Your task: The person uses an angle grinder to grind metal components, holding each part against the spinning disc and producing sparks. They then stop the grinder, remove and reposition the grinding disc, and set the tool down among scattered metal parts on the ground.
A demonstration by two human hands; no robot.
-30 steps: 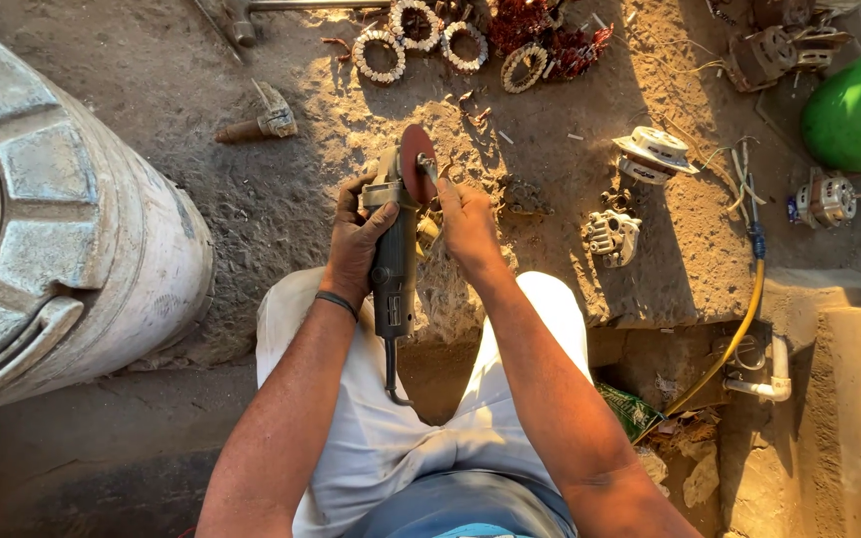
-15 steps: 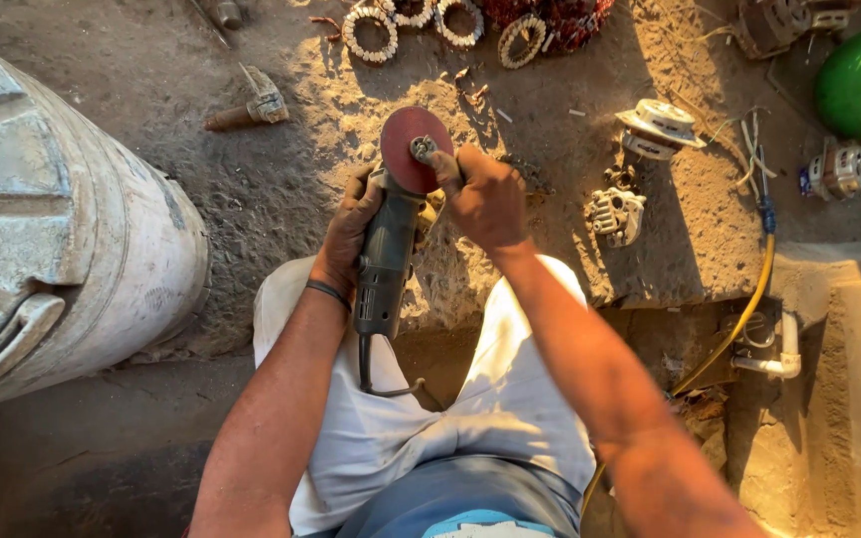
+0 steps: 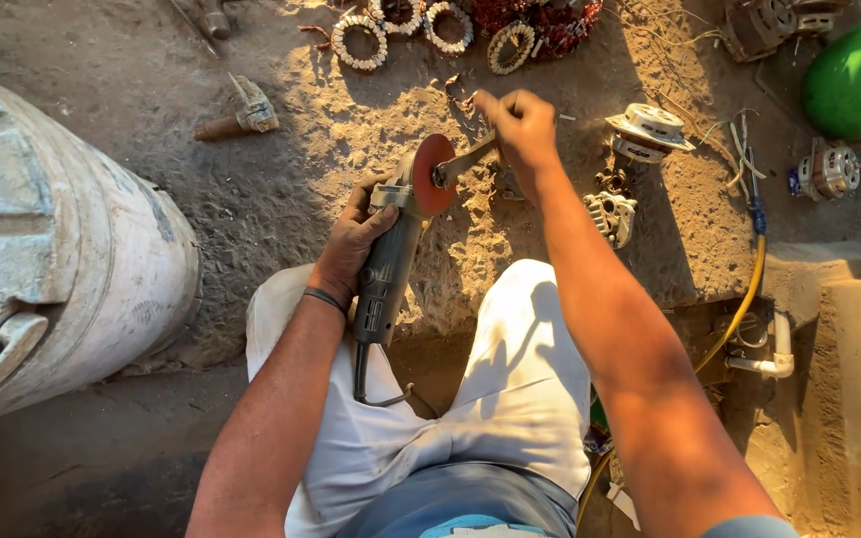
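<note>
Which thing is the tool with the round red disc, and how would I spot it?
Start at the big white drum on the left and move right, over the sandy ground. The angle grinder sits in the left hand, above the person's white trousers. Only it has a flat red disc, where the right hand holds a metal wrench.

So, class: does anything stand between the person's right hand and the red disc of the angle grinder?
Only the tool it holds. The right hand grips a metal wrench that reaches to the hub of the red disc; the left hand holds the angle grinder.
</note>
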